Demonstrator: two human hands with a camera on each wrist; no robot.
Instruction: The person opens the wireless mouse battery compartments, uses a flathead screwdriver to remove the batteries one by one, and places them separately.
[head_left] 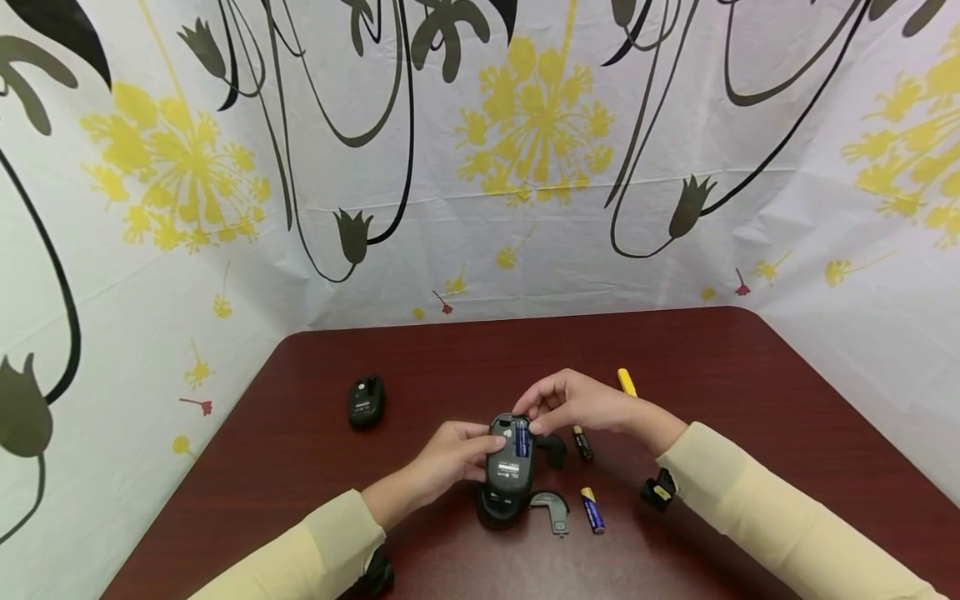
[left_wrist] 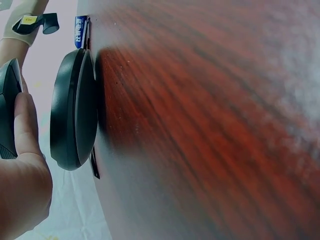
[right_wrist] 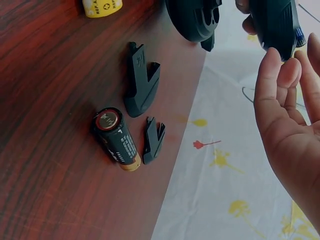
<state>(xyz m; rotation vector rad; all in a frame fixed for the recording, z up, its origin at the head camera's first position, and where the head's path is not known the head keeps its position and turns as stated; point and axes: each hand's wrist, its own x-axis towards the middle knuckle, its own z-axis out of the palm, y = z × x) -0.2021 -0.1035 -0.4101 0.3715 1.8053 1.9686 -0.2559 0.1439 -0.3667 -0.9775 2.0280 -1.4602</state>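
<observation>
My left hand [head_left: 442,467] grips a dark computer mouse [head_left: 510,471], underside up, fingers along its left side and thumb across it. A blue battery [head_left: 522,437] lies in its uncovered slot. My right hand [head_left: 577,404] holds the mouse's far end with thumb and fingertips, close by the battery. In the right wrist view, the battery's end pokes up beyond the edge of the mouse [right_wrist: 272,25]. Below the held mouse, a second black mouse [left_wrist: 75,110] stands on the table, partly hidden in the head view.
Right of the mice lie a grey battery cover [head_left: 555,508], a black cover [head_left: 553,450], a blue-and-yellow battery [head_left: 592,510] and a black-and-gold battery [head_left: 582,443]. Another black mouse [head_left: 366,402] sits at the left, and a yellow stick-shaped thing [head_left: 627,382] lies behind my right wrist.
</observation>
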